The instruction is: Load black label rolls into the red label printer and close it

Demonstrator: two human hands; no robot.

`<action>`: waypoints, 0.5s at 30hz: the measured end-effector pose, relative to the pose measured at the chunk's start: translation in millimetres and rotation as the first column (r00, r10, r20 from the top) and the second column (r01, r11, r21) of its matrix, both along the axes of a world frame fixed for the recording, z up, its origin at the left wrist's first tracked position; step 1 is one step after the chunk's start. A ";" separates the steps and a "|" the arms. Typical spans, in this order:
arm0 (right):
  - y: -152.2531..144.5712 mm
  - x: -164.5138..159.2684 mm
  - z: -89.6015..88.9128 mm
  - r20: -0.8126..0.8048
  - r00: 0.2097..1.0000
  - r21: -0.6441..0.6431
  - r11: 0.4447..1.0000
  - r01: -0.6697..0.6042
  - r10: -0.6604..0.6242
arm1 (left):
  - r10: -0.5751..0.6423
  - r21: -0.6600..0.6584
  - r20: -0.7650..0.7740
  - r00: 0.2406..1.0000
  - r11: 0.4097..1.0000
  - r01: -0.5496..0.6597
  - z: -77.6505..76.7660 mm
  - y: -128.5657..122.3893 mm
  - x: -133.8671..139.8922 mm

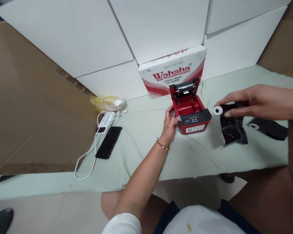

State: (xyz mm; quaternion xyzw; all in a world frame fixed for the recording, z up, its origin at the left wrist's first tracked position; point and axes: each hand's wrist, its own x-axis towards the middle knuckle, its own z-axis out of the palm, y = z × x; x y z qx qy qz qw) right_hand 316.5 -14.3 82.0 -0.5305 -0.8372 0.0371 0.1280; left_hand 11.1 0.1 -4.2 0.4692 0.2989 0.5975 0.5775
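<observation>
A red and black receipt printer (194,125) sits on the table with its lid (185,89) raised and its red paper bay exposed. My left hand (170,125) grips the printer's left side, fingers curled round the edge. To the right of it, my right hand (244,102) pinches a paper roll (217,110), whose white end faces left. Torn black wrapping (233,128) hangs below the roll and is slightly blurred. A second roll, in a black wrapper (272,129), lies to the right, partly below my forearm.
Behind the printer a white and red Wahaha carton (148,78) leans against white boxes (171,26). On the left lie a black phone (109,142), a white power strip (106,122) with a looping cable, and a yellowish plastic bag (107,103). A cardboard sheet (39,107) stands at the left.
</observation>
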 end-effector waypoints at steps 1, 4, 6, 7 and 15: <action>4.1 -12.0 7.3 0.012 1.000 -0.001 1.000 -0.006 0.006 | 0.002 0.005 -0.003 1.000 1.000 -0.002 -1.1 0.1 -0.1; 21.5 -71.3 23.0 0.066 0.997 -0.027 0.999 -0.025 0.026 | 0.019 0.022 -0.035 0.999 1.000 -0.018 -5.9 0.1 -0.6; 33.8 -112.6 28.2 0.145 0.989 -0.088 0.996 0.006 0.007 | 0.035 0.033 -0.058 0.998 0.999 -0.033 -8.6 -0.3 -1.5; 39.2 -129.3 29.5 0.181 0.983 -0.113 0.993 0.025 -0.005 | 0.043 0.034 -0.069 0.997 0.999 -0.040 -9.2 -1.0 -2.0; 66.3 -163.8 29.7 0.230 0.972 -0.170 0.982 0.080 -0.039 | 0.208 0.218 -0.207 0.956 0.962 -0.162 8.0 -21.1 -2.1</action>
